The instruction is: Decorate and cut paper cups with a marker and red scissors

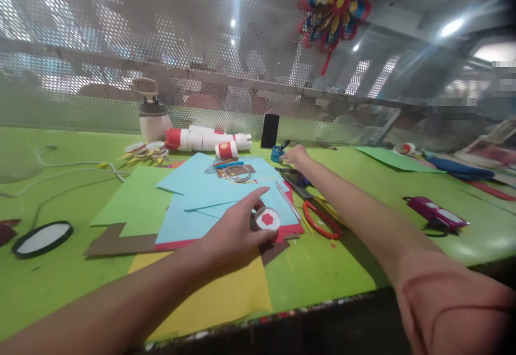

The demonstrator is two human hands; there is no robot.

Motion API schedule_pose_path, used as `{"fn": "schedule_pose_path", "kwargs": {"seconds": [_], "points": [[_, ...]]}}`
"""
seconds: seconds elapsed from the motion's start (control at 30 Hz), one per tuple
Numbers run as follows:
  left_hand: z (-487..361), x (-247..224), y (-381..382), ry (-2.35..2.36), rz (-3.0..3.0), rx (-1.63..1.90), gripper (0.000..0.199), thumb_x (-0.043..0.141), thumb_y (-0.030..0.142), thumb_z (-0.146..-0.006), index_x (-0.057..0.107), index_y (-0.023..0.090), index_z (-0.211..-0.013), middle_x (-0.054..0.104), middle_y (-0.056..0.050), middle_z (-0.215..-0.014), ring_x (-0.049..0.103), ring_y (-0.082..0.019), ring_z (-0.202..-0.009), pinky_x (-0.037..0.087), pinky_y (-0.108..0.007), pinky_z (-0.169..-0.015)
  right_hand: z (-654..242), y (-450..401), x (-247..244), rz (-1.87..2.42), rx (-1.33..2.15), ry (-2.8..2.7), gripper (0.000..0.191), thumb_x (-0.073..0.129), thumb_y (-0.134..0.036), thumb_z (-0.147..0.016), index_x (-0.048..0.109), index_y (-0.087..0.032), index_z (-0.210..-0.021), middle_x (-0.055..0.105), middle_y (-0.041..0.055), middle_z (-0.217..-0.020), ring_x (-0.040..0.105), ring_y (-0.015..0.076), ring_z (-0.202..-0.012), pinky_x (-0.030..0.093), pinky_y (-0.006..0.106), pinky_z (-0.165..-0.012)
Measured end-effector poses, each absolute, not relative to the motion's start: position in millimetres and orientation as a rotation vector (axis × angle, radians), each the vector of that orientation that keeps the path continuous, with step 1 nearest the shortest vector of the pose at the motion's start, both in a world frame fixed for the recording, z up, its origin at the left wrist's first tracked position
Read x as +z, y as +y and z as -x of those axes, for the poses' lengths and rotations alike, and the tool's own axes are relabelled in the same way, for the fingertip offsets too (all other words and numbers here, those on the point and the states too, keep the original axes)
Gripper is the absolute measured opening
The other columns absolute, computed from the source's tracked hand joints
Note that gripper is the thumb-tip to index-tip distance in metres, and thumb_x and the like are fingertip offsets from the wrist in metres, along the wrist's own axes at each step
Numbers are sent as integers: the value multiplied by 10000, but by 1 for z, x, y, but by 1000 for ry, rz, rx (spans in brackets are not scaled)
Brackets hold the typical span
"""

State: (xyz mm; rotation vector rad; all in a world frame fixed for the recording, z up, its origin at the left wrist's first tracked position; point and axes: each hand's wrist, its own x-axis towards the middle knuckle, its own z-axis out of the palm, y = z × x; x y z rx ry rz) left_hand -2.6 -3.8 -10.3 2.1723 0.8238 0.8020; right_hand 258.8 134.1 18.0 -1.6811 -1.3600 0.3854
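Note:
In the lower middle, my left hand [237, 223] is closed around a small round piece [267, 219] with a dotted white face and a red centre, held above blue paper sheets [189, 218]. My right hand [296, 155] reaches far across the table, its fingers right beside a small blue jar [277, 154] with a dark-handled tool standing in it. Its fingertips are small and blurred, so touching or gripping cannot be made out. Below my right forearm lie red-handled scissors [320, 226]. A red and white paper cup [226, 150] lies behind the sheets.
Green sheets [129, 199] and a yellow sheet [209, 296] spread around the blue ones. Stacked cups [213, 140], a bottle [153, 118] and a black upright block [270, 130] stand along a perforated screen. A purple pouch [437, 212] lies right; a black-rimmed disc [43, 238] left.

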Motion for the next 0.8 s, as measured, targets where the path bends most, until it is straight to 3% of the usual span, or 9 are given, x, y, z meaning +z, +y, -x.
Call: {"fn": "schedule_pose_path", "kwargs": {"seconds": [0.1, 0.33, 0.4, 0.57, 0.8], "points": [[2, -9, -1, 773, -2169, 941, 757, 696, 292, -771, 357, 232, -1444, 631, -74, -1084, 621, -213, -953, 522, -386, -863, -251, 96, 23, 1638, 486, -1371, 344, 606, -334, -935, 575, -179, -1240, 613, 87, -1237, 641, 229, -1016, 553, 441, -836], [1, -9, 1, 781, -2180, 1086, 748, 732, 287, -750, 376, 228, -1406, 640, -72, -1047, 634, -205, -924, 539, -391, -828, -215, 2, 32, 1339, 696, -1716, 270, 632, -309, -920, 623, -164, -1147, 664, 63, -1119, 657, 209, -964, 550, 430, -835], [1, -7, 4, 792, -2123, 1103, 738, 743, 321, -752, 391, 214, -1391, 658, -73, -1031, 648, -210, -919, 545, -379, -803, -210, -9, 31, 1241, 773, -1814, 340, 681, -295, -878, 612, -174, -1188, 676, 63, -1083, 655, 217, -977, 543, 443, -859], [4, -7, 14, 722, -2184, 1239, 716, 745, 308, -775, 391, 227, -1392, 584, -138, -1301, 632, -229, -1048, 541, -384, -853, -210, -18, 18, 1055, 924, -1889, 754, 771, -337, -760, 421, -244, -1420, 584, 129, -1308, 626, 238, -1083, 553, 421, -889], [11, -9, 9, 590, -2531, 1392, 750, 706, 273, -830, 295, 247, -1456, 597, -141, -1259, 587, -259, -1147, 505, -449, -957, -203, -41, 16, 1004, 940, -1900, 662, 752, -250, -781, 480, -242, -1384, 542, 113, -1391, 608, 246, -1131, 497, 443, -988]]}}
